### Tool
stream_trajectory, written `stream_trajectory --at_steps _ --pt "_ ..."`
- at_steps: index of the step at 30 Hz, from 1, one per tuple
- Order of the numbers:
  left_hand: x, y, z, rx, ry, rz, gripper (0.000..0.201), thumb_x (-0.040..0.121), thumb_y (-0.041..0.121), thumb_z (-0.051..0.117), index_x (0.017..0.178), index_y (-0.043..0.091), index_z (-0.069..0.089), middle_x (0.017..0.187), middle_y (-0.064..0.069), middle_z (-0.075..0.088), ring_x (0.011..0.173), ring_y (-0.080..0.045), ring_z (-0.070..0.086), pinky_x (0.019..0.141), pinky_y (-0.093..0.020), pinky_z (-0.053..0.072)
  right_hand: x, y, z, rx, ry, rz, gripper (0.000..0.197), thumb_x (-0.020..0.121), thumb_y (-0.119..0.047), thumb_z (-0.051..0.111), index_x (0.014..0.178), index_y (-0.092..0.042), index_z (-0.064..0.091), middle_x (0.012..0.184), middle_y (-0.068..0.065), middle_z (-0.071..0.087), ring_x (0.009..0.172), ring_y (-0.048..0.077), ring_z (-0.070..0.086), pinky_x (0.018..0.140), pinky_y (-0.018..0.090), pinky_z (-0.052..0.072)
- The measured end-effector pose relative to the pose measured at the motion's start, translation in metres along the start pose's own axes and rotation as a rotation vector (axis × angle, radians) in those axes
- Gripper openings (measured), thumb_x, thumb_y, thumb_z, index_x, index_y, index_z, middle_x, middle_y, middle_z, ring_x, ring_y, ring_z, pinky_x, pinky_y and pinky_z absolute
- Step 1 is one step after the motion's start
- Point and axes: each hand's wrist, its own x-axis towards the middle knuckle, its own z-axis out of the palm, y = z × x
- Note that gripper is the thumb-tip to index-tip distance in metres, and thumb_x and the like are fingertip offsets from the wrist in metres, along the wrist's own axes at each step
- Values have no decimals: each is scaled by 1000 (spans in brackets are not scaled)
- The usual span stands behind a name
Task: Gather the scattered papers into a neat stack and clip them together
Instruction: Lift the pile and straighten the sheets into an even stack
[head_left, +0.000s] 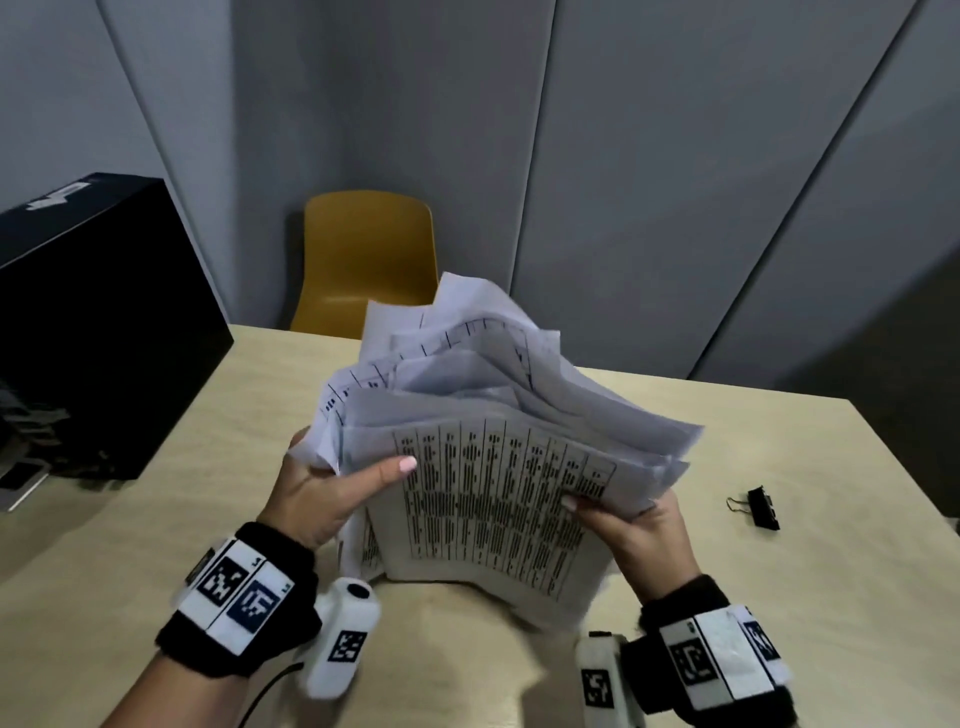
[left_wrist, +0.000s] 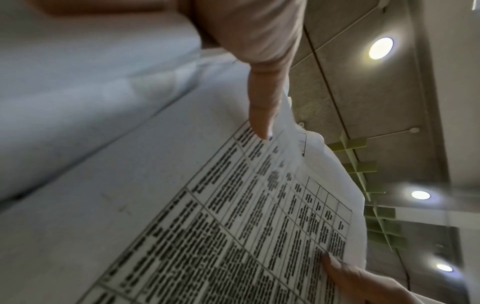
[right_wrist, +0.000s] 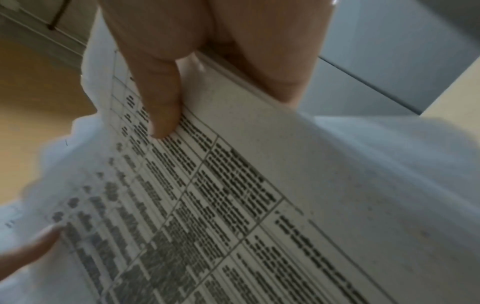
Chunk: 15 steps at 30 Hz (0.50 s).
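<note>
A loose bundle of white papers (head_left: 498, 467) printed with tables stands on its lower edge on the beige table (head_left: 156, 519), its sheets fanned and uneven at the top. My left hand (head_left: 332, 488) grips the bundle's left side, thumb across the front sheet. My right hand (head_left: 618, 519) grips the right side, thumb on the front sheet. The left wrist view shows the printed sheet (left_wrist: 246, 226) with my left thumb lying on it. In the right wrist view the right thumb presses the paper (right_wrist: 233, 195). A black binder clip (head_left: 762, 508) lies on the table to the right, apart from both hands.
A black box (head_left: 93, 322) stands at the table's left end with dark items beside it. A yellow chair (head_left: 369, 260) is behind the table's far edge, against grey wall panels.
</note>
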Motion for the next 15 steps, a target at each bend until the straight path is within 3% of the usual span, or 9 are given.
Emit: stream_trajectory --at_steps 2,3,5,6,9,11,13,15 --pt "3 3 0 11 41 41 44 69 -6 74 99 25 64 91 24 72 92 5 66 79 -11 51 0 -3 -3 19 29 10 25 52 -21 83 75 -19 76 76 -5 75 74 8 70 65 20 55" --pt "3 4 1 38 24 52 50 70 -13 68 102 24 60 88 30 70 91 10 64 78 -8 50 -2 -1 -8 12 53 27 38 45 -26 88 77 -14 74 77 -4 75 74 8 70 64 20 55" --pt "0 3 0 69 -33 37 59 70 -19 64 106 27 59 89 34 69 93 13 63 78 -6 49 -6 4 -16 -40 69 84 67 30 -36 91 87 -12 67 79 -3 76 76 10 71 63 21 56" --pt "-2 0 0 50 -49 24 61 70 -18 65 107 30 63 93 31 69 95 11 63 79 -8 50 -7 7 -16 -54 80 114 70 30 -36 92 90 -10 65 80 -3 76 77 11 71 63 21 56" --pt "-1 -2 3 -5 -75 24 54 65 2 79 109 28 65 103 17 72 100 -3 66 83 -19 54 -2 14 -12 -40 96 152 37 50 -10 81 83 -10 66 75 -3 75 74 11 70 62 23 56" --pt "3 -2 3 6 -91 33 58 60 7 84 110 25 62 103 18 72 101 -2 66 82 -17 53 3 14 -11 -67 146 119 24 63 7 72 77 -12 67 71 -5 75 71 9 70 63 23 57" --pt "7 -6 -9 -12 -82 -2 65 52 21 89 111 19 60 101 16 73 98 -3 67 77 -15 52 5 14 -16 -77 191 93 24 71 11 67 75 -13 68 69 -6 74 70 8 70 63 23 57" --pt "6 -18 -30 -50 -48 -110 81 38 36 92 111 21 59 99 8 74 94 -7 68 73 -17 53 4 14 -22 -51 222 97 18 67 2 71 76 -13 68 70 -6 75 74 12 71 62 22 57"
